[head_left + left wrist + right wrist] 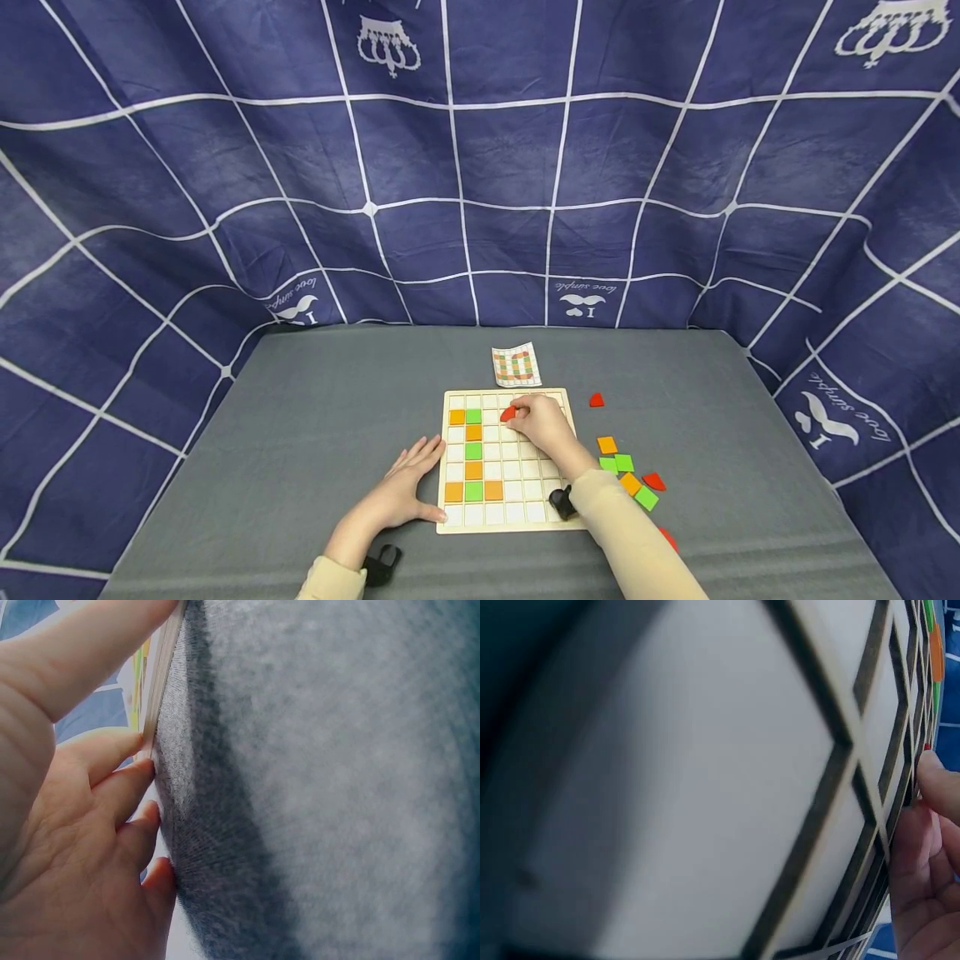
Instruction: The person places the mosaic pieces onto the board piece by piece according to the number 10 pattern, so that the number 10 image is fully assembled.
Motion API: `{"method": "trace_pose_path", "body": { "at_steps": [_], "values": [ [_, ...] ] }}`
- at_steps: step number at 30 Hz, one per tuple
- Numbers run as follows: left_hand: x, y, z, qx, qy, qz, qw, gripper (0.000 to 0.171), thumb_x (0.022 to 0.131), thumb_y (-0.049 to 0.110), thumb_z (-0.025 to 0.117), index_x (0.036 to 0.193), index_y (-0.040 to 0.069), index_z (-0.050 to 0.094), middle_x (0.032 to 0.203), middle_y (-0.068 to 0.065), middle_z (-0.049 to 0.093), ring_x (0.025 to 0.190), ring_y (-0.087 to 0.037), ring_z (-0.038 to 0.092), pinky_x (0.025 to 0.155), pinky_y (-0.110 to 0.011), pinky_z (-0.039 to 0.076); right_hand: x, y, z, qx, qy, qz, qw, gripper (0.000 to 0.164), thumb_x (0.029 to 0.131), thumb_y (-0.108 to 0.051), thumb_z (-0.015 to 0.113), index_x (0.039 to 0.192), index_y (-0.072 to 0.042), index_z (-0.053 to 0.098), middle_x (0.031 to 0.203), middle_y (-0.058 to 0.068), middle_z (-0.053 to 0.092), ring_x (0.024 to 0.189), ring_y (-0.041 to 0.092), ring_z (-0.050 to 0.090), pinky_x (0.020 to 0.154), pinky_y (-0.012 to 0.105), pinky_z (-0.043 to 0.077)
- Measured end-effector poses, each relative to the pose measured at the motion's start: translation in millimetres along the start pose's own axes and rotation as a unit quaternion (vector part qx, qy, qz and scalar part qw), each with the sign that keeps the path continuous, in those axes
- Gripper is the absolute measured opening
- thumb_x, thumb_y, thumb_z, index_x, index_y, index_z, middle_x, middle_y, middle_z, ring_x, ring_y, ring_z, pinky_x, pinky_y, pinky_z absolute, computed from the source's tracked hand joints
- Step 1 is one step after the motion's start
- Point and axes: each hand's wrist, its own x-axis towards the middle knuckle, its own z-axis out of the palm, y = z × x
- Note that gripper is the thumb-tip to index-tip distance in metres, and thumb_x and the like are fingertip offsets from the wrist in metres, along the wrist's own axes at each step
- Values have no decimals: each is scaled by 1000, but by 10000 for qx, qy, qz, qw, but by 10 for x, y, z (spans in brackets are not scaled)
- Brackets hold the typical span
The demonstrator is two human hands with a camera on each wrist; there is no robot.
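My right hand (pixel 542 423) pinches a red quarter-round tile (pixel 508 413) over the upper middle of a wooden grid board (pixel 504 528). In the right wrist view only a sliver of that red tile (pixel 928 747) shows by the fingertips. Along the board's left edge, my left hand (pixel 405 487) lies with fingers spread, thumb near the lower corner. The left wrist view shows those fingers (pixel 124 780) straight against the board's side (pixel 161 675). Orange tiles (pixel 473 432) and green tiles (pixel 473 451) fill several cells in the board's left columns.
A paper pattern card (pixel 517 365) lies behind the board. Loose orange (pixel 607 445), green (pixel 647 498) and red (pixel 654 482) tiles are scattered to the right, with one red piece (pixel 596 400) farther back. Grey cloth (pixel 337 400) covers the table; a blue checked curtain (pixel 502 158) hangs behind.
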Motion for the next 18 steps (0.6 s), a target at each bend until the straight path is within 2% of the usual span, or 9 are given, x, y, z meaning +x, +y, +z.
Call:
{"method": "trace_pose_path", "body": {
  "at_steps": [6, 9, 14, 18],
  "values": [
    [3, 2, 2, 28, -17, -18, 10000, 110, 61, 24, 92, 151, -1, 34, 160, -20, 29, 150, -43, 17, 121, -62, 12, -23, -24, 10, -412, 93, -256, 9988, 32, 82, -4, 77, 112, 3, 72, 73, -1, 59, 63, 7, 48, 59, 21, 44],
    [5, -2, 5, 49, -22, -26, 10000, 111, 61, 25, 92, 152, 0, 34, 160, -20, 28, 150, -42, 17, 121, -62, 12, -30, -28, 10, -438, 118, -270, 9986, 35, 81, -4, 77, 115, 4, 71, 73, 0, 60, 63, 7, 50, 61, 22, 46],
    [9, -13, 7, 44, -41, -53, 10000, 111, 61, 25, 92, 152, 0, 34, 160, -19, 28, 150, -42, 17, 121, -62, 12, -38, -22, -55, -44, 217, -24, 9998, 25, 82, -7, 76, 106, 0, 74, 79, 1, 64, 66, 8, 52, 64, 24, 48],
    [14, -20, 5, 71, -32, -46, 10000, 111, 61, 26, 92, 152, 0, 34, 160, -19, 28, 150, -42, 17, 121, -62, 12, -31, 22, -172, 421, 308, 326, 9981, 16, 85, -11, 75, 100, -4, 75, 79, 2, 67, 65, 9, 54, 63, 24, 47]
  ]
}}
